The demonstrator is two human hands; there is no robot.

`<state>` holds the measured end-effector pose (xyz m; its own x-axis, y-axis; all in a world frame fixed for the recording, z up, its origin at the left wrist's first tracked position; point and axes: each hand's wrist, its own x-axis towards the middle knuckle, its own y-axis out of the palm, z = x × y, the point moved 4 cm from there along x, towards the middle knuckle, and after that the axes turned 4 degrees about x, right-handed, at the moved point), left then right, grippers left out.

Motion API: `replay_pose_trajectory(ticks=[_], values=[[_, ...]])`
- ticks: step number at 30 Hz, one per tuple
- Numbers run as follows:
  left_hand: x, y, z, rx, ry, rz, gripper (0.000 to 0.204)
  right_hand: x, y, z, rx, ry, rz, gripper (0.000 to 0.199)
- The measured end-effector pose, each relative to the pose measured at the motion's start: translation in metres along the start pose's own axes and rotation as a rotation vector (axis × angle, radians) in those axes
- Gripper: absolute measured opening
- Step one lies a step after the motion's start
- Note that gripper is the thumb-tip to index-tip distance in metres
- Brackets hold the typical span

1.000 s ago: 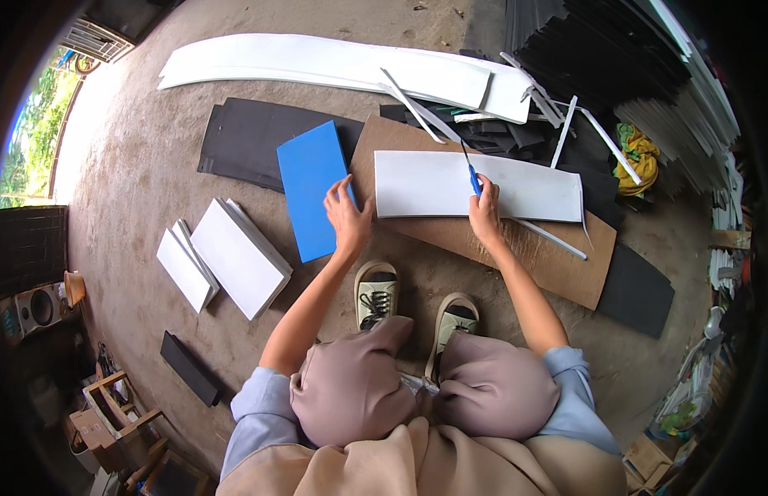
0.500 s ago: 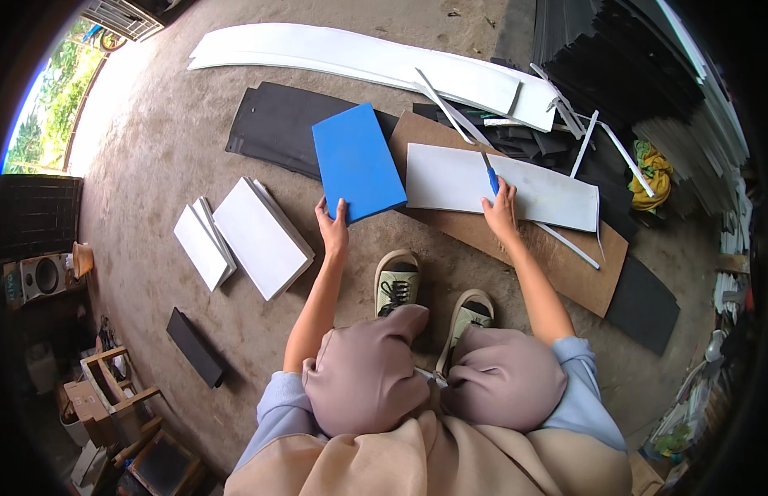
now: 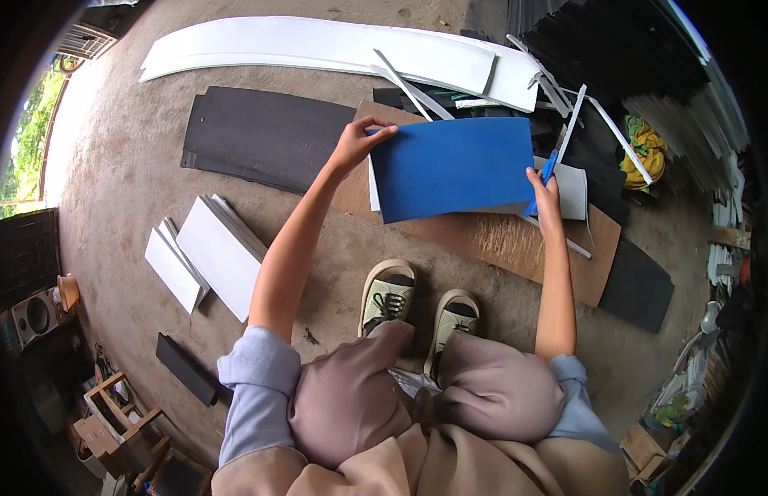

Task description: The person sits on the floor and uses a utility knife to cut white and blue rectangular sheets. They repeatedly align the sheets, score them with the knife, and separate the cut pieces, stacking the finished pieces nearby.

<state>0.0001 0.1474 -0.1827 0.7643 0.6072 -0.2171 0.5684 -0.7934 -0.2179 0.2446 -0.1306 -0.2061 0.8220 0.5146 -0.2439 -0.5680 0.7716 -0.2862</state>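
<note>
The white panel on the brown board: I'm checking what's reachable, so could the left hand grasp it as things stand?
Probably not without letting go: the left hand grips the blue panel, which covers most of the white panel, leaving mainly its right end and a thin left edge showing.

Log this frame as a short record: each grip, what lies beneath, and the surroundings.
Left grip: holds blue panel by its upper left corner
Right grip: holds blue-handled cutter, at the panel's right edge
Beneath panel: white sheet on brown board; contact with panel unclear
Floor, left: white panels, black piece
Farther off: dark sheet, long white sheets
Right: yellow cloth
</note>
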Motion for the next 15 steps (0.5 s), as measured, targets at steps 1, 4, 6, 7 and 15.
replay_pose_trajectory(ticks=[1,4,6,7,15], values=[[0.010,0.012,0.002,-0.137,0.010,-0.003,0.037,0.002,-0.001,-0.006,-0.115,0.000,0.014,0.032],[0.014,0.015,0.019,0.082,0.020,-0.274,0.048,0.001,0.008,-0.016,-0.189,-0.119,-0.097,0.030],[-0.001,0.019,0.028,0.208,0.006,-0.281,0.047,0.007,0.006,-0.022,-0.319,-0.093,-0.117,0.031],[-0.008,0.021,0.027,0.235,-0.015,-0.262,0.045,0.009,0.004,-0.023,-0.400,-0.116,-0.149,0.031],[-0.027,0.014,0.020,-0.079,0.036,-0.241,0.045,0.001,0.009,-0.006,-0.522,-0.228,-0.197,0.036]])
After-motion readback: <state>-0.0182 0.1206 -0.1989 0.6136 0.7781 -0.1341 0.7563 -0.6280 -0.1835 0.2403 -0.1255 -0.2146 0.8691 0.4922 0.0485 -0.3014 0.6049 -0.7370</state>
